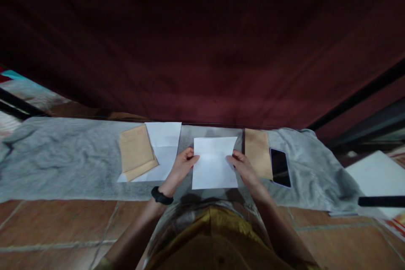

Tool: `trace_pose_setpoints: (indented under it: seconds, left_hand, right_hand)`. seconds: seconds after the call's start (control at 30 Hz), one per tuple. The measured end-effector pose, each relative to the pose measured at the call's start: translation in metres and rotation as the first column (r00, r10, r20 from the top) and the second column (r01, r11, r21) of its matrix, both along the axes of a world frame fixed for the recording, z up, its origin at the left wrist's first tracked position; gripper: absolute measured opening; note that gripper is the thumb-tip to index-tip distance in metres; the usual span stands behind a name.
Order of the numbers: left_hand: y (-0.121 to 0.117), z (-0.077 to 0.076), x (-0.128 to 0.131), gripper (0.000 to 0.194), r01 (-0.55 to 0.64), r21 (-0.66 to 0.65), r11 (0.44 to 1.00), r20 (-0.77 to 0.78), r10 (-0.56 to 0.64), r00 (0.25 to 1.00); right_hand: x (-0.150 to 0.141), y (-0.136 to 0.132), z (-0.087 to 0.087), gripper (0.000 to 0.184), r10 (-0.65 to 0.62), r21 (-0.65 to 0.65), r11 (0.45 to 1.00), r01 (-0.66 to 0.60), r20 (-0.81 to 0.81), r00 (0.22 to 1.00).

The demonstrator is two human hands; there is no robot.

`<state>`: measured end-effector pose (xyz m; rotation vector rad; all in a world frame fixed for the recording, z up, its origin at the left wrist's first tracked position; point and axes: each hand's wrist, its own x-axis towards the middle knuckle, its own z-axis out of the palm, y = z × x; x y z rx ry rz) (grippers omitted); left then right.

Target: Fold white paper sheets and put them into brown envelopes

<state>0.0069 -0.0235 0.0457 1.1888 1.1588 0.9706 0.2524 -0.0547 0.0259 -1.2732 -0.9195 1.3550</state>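
Note:
A white sheet of paper [215, 166] is held up in front of me by its two side edges. My left hand [184, 162] pinches its left edge between thumb and fingers, and a black band circles that wrist. On the opposite edge, my right hand [242, 164] grips the sheet in the same way. To the left, brown envelopes [136, 147] lie over white paper [166, 147] spread on the grey cloth. Another brown envelope [257, 152] rests just beyond my right hand.
A phone [280, 168] with a dark screen lies right of the single envelope. Grey fuzzy cloth [69, 160] runs beneath everything. Behind it hangs a dark red curtain [202, 71]. Terracotta tiles [63, 219] show in front, and a white panel [379, 179] is at far right.

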Motion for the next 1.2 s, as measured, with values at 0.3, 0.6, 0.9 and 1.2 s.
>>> trace_pose_setpoints:
  seconds: [0.3, 0.6, 0.9, 1.2]
  left_hand:
    - [0.001, -0.011, -0.004, 0.023, 0.053, -0.026, 0.998, 0.046, -0.052, 0.998]
    - [-0.004, -0.013, -0.001, 0.038, 0.058, -0.142, 0.988, 0.124, -0.04, 0.991]
    - [-0.015, -0.018, 0.012, 0.049, 0.008, -0.249, 0.968, 0.174, 0.036, 0.984]
    - [-0.016, -0.033, 0.011, 0.039, -0.012, -0.257, 0.966, 0.16, 0.054, 0.986]
  right_hand:
    - [-0.005, 0.003, -0.007, 0.029, -0.024, -0.03, 0.999, 0.021, -0.091, 0.996]
    - [-0.011, 0.002, -0.01, 0.032, -0.002, -0.047, 0.999, -0.003, -0.121, 0.993]
    - [-0.022, -0.01, -0.017, 0.044, 0.111, -0.09, 0.986, -0.14, -0.274, 0.955]
    - [-0.026, -0.014, -0.019, 0.039, 0.078, -0.123, 0.986, -0.111, -0.25, 0.965]
